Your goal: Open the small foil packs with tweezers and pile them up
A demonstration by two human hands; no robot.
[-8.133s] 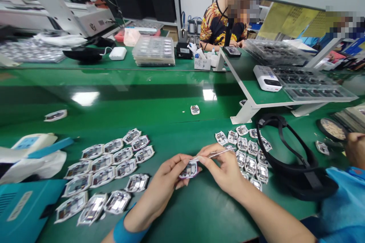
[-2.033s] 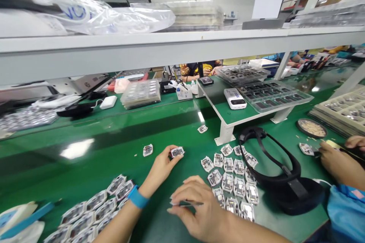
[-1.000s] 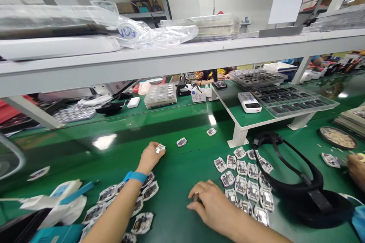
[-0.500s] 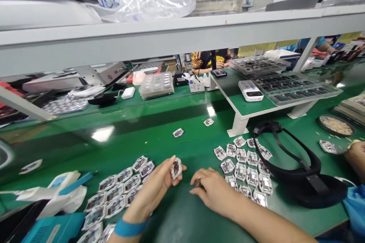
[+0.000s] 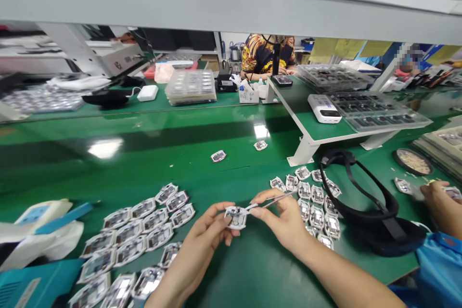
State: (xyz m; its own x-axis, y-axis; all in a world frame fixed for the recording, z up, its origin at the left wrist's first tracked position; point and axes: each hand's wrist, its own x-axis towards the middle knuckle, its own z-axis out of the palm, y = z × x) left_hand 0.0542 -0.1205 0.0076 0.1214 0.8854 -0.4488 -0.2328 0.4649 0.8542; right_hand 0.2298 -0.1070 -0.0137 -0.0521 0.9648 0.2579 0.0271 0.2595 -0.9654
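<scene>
Between the thumb and fingers of my left hand [image 5: 202, 238] is a small white watch-like housing [image 5: 237, 217] with electronic parts inside. My right hand [image 5: 285, 221] is closed on slim metal tweezers [image 5: 276, 200], whose tip reaches the right edge of that housing. To the left, several similar housings [image 5: 132, 246] lie in rows beside my left forearm. Another group of housings [image 5: 316, 216] lies right of my right hand. Two single units, one a housing [image 5: 218, 156], sit farther back on the green bench.
A black headset-like strap frame [image 5: 388, 216] stands at the right, near another person's hand [image 5: 442, 204]. Behind it are a round dish [image 5: 412, 161] and a raised green shelf [image 5: 301, 115] on white legs. A teal device [image 5: 39, 281] occupies the left corner. A white beam [image 5: 216, 2] crosses overhead.
My hands have come together, bringing the tweezers to the housing. The housing has turned from upright to flatter, facing up. The camera view has tilted down a little.
</scene>
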